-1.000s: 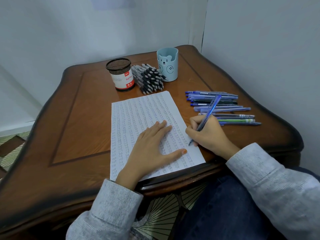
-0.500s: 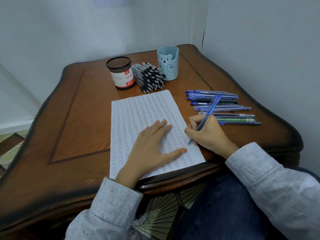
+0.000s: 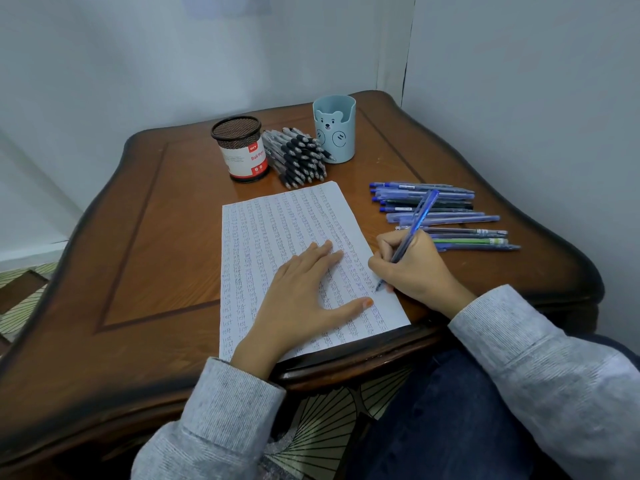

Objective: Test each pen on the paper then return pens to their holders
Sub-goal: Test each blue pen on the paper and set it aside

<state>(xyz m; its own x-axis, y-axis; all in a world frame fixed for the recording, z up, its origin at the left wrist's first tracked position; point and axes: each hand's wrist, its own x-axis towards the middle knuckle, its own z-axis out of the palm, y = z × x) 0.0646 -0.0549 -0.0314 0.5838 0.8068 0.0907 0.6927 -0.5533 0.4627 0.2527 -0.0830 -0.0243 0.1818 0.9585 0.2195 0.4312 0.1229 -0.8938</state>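
Observation:
A white sheet of paper [image 3: 277, 230] covered in rows of small handwriting lies on the wooden table [image 3: 149, 244]. My left hand [image 3: 304, 299] rests flat on its lower half, fingers spread. My right hand [image 3: 415, 268] grips a blue pen [image 3: 419, 216], its tip touching the paper's right edge. Several blue pens [image 3: 446, 216] lie in a row to the right. A pile of black-and-grey pens [image 3: 298, 157] lies between a black mesh holder [image 3: 242, 150] and a light blue bear holder [image 3: 334, 128].
The table stands in a corner, with walls close behind and to the right. Its curved front edge [image 3: 346, 365] runs just under the paper. A patterned floor shows below, and my legs in dark trousers [image 3: 450, 410] are at the lower right.
My right hand and the pen tip have shifted slightly on the paper's right edge. My left hand stays flat in the same spot. The view has tilted down a little.

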